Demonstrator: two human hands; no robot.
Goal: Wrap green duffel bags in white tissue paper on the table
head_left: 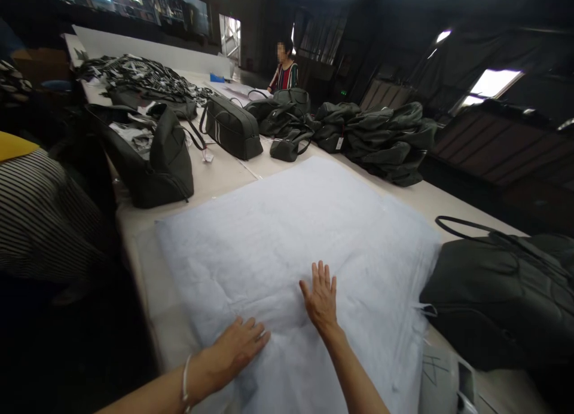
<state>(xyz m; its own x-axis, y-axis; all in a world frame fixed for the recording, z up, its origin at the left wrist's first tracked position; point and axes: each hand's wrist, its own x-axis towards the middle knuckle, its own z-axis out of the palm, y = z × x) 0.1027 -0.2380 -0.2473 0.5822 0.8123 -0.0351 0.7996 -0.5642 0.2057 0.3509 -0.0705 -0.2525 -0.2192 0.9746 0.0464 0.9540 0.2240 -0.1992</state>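
A large stack of thin white sheets [287, 223] lies flat on the pale table [461, 205], slightly wrinkled near the front. My left hand [237, 345], with a white bangle on its wrist, rests on the sheets at the lower middle, palm down and fingers spread a little. Farther right and forward, my right hand [321, 297] lies palm down on the same sheets with its fingers stretched out. Neither hand holds anything.
Dark bags stand around the sheets: an open one [165, 157] at left, a striped one [233, 127] behind, a pile [390, 142] at back right, a large one [497, 294] at right. Straps [143, 73] lie far left. One person [287, 73] is behind; another's striped clothing [45, 217] shows left.
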